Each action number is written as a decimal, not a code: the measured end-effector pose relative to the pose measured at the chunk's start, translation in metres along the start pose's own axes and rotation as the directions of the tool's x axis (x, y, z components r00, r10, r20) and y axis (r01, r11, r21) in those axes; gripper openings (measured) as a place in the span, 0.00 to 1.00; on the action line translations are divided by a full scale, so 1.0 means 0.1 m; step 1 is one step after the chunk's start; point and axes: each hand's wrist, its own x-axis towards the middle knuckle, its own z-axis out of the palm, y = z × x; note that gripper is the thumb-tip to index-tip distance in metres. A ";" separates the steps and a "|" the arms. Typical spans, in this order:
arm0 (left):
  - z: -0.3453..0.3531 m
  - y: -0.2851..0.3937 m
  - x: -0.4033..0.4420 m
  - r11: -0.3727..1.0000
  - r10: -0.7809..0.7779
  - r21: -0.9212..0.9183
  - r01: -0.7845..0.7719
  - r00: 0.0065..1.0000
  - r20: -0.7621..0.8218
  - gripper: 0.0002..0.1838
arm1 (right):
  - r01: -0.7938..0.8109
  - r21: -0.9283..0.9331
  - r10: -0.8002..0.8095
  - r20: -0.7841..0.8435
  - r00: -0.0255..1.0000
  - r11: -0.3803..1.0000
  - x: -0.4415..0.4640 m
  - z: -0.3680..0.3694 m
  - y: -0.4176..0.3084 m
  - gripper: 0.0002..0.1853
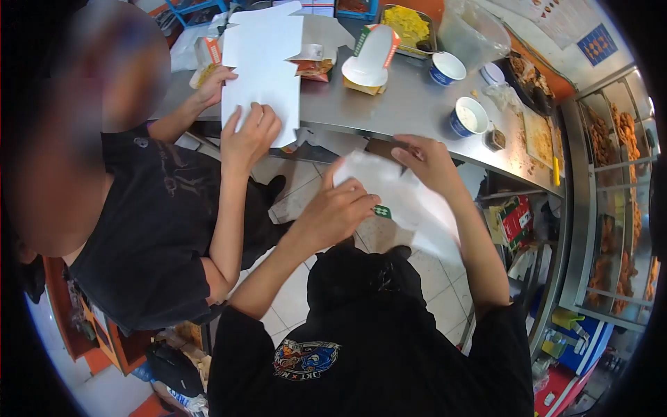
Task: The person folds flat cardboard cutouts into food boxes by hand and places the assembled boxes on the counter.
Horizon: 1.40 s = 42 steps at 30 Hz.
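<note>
A white cardboard box blank (389, 184) with a small green printed patch hangs between my hands, below the counter's front edge. My left hand (338, 212) is closed on its left side, the fingers bent over the board. At the upper right of the blank is my right hand (425, 165), fingers curled and the thumb held apart from the forefinger. A gap shows between them, and that hand seems to touch the board without pinching it. The right side of the blank is smeared by motion.
A co-worker at my left holds another white box blank (260, 76). On the steel counter (389, 118) stand an open food box (366, 66), two blue-and-white tubs (469, 117), a tray of yellow food (406, 26) and a knife (556, 170). A display case (615, 187) of fried food is at right.
</note>
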 end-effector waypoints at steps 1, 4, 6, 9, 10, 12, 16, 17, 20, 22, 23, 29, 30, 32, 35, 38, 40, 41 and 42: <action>0.06 0.01 -0.03 0.991 -0.066 -0.113 0.067 0.998 0.013 0.10 | 0.367 -0.376 -0.466 -0.219 0.857 0.851 -0.05 0.04 -0.01 0.16; 0.06 0.17 -0.14 0.872 -0.305 -0.355 0.338 0.941 0.148 0.13 | 0.334 0.053 -0.338 0.132 0.932 0.941 -0.51 0.03 -0.26 0.16; 0.08 0.27 -0.31 0.704 -0.423 -0.479 0.525 0.851 0.311 0.15 | 0.133 0.250 -0.214 0.331 0.919 0.959 -0.86 0.20 -0.33 0.15; 0.15 0.39 -0.61 0.609 -0.364 -0.571 0.551 0.833 0.416 0.15 | -0.037 0.278 -0.096 0.448 0.889 0.960 -1.15 0.40 -0.16 0.13; 0.16 0.44 -0.71 0.548 -0.359 -0.615 0.566 0.824 0.439 0.15 | -0.111 0.269 -0.039 0.498 0.866 0.957 -1.21 0.44 -0.10 0.13; 0.12 0.60 -0.83 0.446 -0.339 -0.631 0.635 0.772 0.537 0.15 | -0.099 0.301 -0.110 0.606 0.788 0.948 -1.34 0.48 -0.09 0.11; 0.06 0.74 -1.00 0.411 -0.359 -0.559 0.720 0.692 0.627 0.14 | -0.187 0.307 -0.102 0.725 0.681 0.933 -1.45 0.57 -0.12 0.08; 0.02 0.77 -0.99 0.423 -0.361 -0.533 0.733 0.675 0.643 0.13 | -0.267 0.245 -0.012 0.757 0.654 0.932 -1.42 0.48 -0.32 0.07; 0.09 0.77 -1.05 0.398 -0.356 -0.556 0.730 0.682 0.640 0.11 | -0.201 0.357 -0.125 0.710 0.693 0.912 -1.51 0.64 -0.23 0.08; 0.11 0.75 -1.07 0.371 -0.331 -0.558 0.742 0.667 0.667 0.11 | -0.437 0.207 0.057 0.853 0.518 0.875 -1.51 0.62 -0.20 0.07; 0.12 0.75 -1.08 0.391 -0.291 -0.574 0.720 0.688 0.665 0.11 | -0.532 0.120 0.133 0.901 0.413 0.838 -1.49 0.62 -0.19 0.07; 0.19 0.73 -1.11 0.448 -0.221 -0.602 0.661 0.735 0.641 0.12 | -0.194 0.183 -0.024 0.785 0.619 0.964 -1.53 0.62 -0.28 0.10; 0.18 0.73 -1.10 0.440 -0.222 -0.596 0.672 0.724 0.653 0.12 | -0.161 0.194 -0.045 0.763 0.645 0.968 -1.54 0.62 -0.29 0.10; 0.18 0.72 -1.07 0.433 -0.217 -0.582 0.688 0.706 0.674 0.12 | -0.087 0.209 -0.092 0.717 0.691 0.974 -1.56 0.63 -0.30 0.10; 0.22 0.71 -1.08 0.447 -0.205 -0.566 0.693 0.695 0.689 0.11 | -0.121 0.174 -0.040 0.713 0.700 0.977 -1.57 0.63 -0.32 0.08; 0.24 0.70 -1.08 0.475 -0.217 -0.558 0.681 0.705 0.676 0.11 | -0.060 0.170 -0.068 0.656 0.752 0.984 -1.62 0.65 -0.33 0.07; 0.21 0.71 -1.06 0.470 -0.226 -0.542 0.697 0.689 0.689 0.11 | -0.022 0.159 -0.076 0.584 0.808 0.987 -1.70 0.69 -0.32 0.06; 0.22 0.70 -1.07 0.474 -0.226 -0.548 0.689 0.697 0.680 0.11 | -0.003 0.153 -0.082 0.544 0.835 0.988 -1.73 0.72 -0.32 0.05; 0.25 0.69 -1.09 0.478 -0.225 -0.556 0.680 0.706 0.671 0.11 | 0.036 0.137 -0.103 0.522 0.847 0.990 -1.76 0.74 -0.32 0.05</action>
